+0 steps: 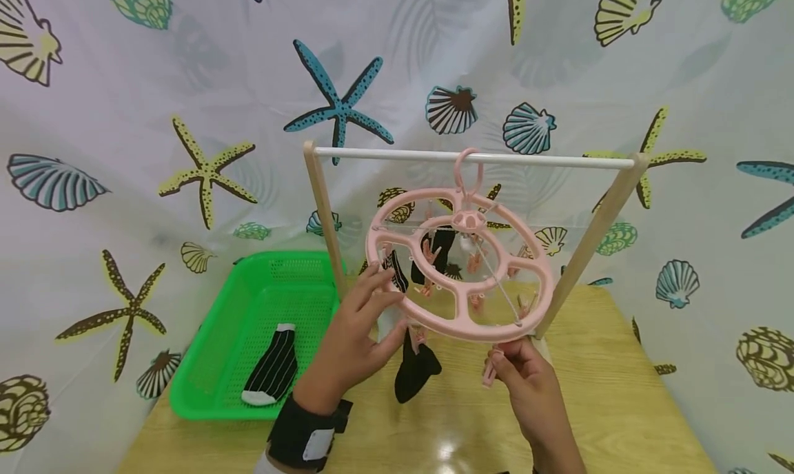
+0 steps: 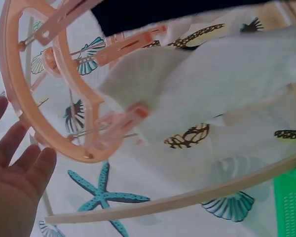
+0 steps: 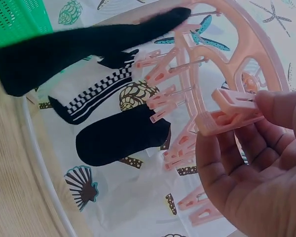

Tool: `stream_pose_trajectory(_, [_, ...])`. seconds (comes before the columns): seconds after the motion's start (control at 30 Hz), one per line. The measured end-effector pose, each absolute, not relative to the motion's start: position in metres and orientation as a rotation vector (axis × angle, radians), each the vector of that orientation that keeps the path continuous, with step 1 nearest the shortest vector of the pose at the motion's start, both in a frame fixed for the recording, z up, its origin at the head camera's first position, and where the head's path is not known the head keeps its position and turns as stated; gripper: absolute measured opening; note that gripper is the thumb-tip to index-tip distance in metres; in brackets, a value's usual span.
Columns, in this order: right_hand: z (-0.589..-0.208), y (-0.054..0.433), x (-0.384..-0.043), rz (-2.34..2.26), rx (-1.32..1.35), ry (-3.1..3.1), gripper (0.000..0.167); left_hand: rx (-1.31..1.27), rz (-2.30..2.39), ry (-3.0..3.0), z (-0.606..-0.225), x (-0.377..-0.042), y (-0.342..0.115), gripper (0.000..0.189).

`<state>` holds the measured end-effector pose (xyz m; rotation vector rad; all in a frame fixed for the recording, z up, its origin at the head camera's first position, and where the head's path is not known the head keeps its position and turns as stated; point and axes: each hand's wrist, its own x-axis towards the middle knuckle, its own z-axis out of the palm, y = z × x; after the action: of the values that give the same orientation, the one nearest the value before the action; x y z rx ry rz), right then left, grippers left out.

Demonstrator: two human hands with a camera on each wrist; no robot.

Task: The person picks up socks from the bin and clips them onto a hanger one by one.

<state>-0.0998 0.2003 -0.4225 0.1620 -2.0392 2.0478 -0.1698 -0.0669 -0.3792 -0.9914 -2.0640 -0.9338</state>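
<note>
A round pink sock hanger [image 1: 462, 308] with many small clothes pegs hangs by its hook from a white rail. Fingers fairly straight, my left hand [image 1: 356, 329] touches the ring's near left side. At the near right side, my right hand [image 1: 527, 384] pinches a pink clothes peg [image 3: 232, 106] between thumb and fingers; I see no sock in that peg. A black sock [image 1: 415, 374] hangs from the near edge. Further round hang a checkered black-and-white sock [image 3: 96, 91], another black sock [image 3: 121, 138] and a pale sock [image 2: 227, 74].
To the left, a green basket [image 1: 205, 364] holds a black striped sock [image 1: 273, 367] with white ends. The white rail [image 1: 384, 155] rests on wooden posts [image 1: 595, 240] at either side. Behind the wooden table [image 1: 595, 405] hangs a shell-patterned cloth [image 1: 248, 67].
</note>
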Motion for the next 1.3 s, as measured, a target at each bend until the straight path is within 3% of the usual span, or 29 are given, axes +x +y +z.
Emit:
stream_pose_trajectory(0.13, [-0.423,0.201,-0.099,2.049,0.153,-2.035,0.018,-0.907,-1.022,-1.954,-0.394,-0.173,-0.083,0.017])
stream_pose_trajectory(0.3, [-0.422,0.203,-0.100,2.038,0.152,-2.024,0.019,-0.571,-1.090,-2.280,-0.414,-0.186,-0.118,0.013])
stream_pose_trajectory(0.53, [-0.421,0.206,-0.100,2.030,0.147,-1.999,0.018,-0.068,-1.475,-2.827,-0.425,-0.228,-0.165,0.037])
stream_pose_trajectory(0.67, [-0.421,0.206,-0.100,2.033,0.127,-2.013,0.019,-0.005,-1.489,-2.974,-0.437,-0.252,-0.189,0.048])
stream_pose_trajectory(0.83, [-0.423,0.204,-0.100,2.045,0.061,-2.039,0.018,0.120,-1.225,-3.193,-0.473,-0.269,-0.215,0.048])
stream_pose_trajectory(1.03, [-0.426,0.201,-0.100,2.045,0.112,-2.064,0.018,0.207,-0.964,-3.383,-0.506,-0.273,-0.231,0.061])
stream_pose_trajectory(1.3, [-0.426,0.199,-0.099,2.058,0.123,-2.042,0.015,0.222,-0.912,-3.328,-0.523,-0.276,-0.230,0.055])
